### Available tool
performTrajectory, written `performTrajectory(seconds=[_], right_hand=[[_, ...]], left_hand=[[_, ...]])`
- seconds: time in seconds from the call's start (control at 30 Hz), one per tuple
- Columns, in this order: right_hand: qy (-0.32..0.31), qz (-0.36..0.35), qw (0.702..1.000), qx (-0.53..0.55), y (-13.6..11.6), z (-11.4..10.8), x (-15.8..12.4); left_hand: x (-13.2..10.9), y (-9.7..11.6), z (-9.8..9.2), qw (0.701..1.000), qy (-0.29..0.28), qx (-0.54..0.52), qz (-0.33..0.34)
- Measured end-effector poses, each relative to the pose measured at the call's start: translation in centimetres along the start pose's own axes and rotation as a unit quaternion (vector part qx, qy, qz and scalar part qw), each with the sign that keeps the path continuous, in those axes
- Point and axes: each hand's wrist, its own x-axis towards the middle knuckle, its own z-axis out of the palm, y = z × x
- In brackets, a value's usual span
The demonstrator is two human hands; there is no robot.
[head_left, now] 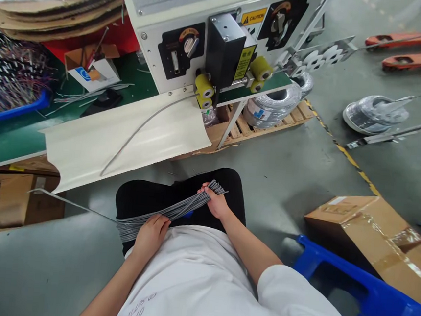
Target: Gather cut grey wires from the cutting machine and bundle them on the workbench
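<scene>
So it's a bundle of thin grey cut wires (176,209), all about the same length, lying diagonally across the lap just below the middle of the frame. The upper-right end sits flush and tidy, the lower-left end is pressed together too, and one stray strand (70,203) pokes way out toward the left edge.
</scene>
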Motion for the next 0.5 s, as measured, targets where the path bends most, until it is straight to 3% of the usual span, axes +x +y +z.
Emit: performTrajectory(seconds=[0.13, 0.3, 0.4, 0.5], right_hand=[[0.007, -0.002, 1.0, -0.002, 0.2, 0.0, 0.1], [0.002, -0.015, 1.0, -0.001, 0.5, 0.0, 0.1], [0.001, -0.028, 1.0, 0.002, 0.5, -0.1, 0.0], [0.003, -0.029, 1.0, 0.009, 0.5, -0.2, 0.0]], left_hand=[[0.5, 0.1, -0.2, 1.0, 0.006, 0.008, 0.021], [0.1, -1.0, 0.5, 0.997, 0.007, -0.062, 0.042], [-1.3, -3.9, 1.2, 0.998, 0.041, -0.053, -0.002], [-2.6, -8.2, 1.6, 0.996, 0.073, -0.03, -0.029]])
